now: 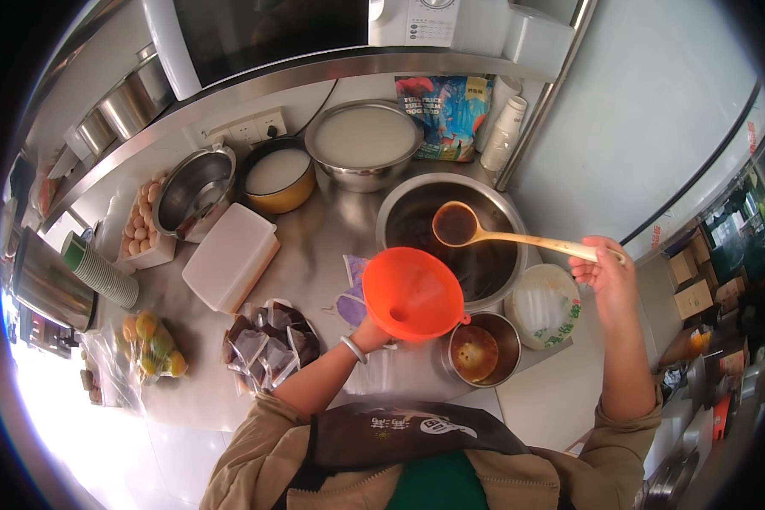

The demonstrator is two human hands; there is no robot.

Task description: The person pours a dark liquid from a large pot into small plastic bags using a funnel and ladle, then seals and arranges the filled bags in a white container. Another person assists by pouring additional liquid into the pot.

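My right hand (602,271) grips the handle of a wooden ladle (456,224), whose bowl is full of dark brown liquid. The ladle hangs over a large steel basin (389,217) of dark liquid. My left hand (371,335) is under an orange plastic funnel (414,290) and holds it, its fingers mostly hidden; what lies under the spout is hidden too. A small steel pot (516,363) with some brown liquid stands right of the funnel. Left of my left forearm lies a pile of clear pouches of dark liquid (271,344).
Around the steel counter stand a lidded plastic box (229,255), a tray of eggs (141,223), a yellow pot (287,201), a steel bowl of whitish liquid (366,137), bagged fruit (153,347) and a plastic tub (542,306). A shelf edge (357,67) crosses above.
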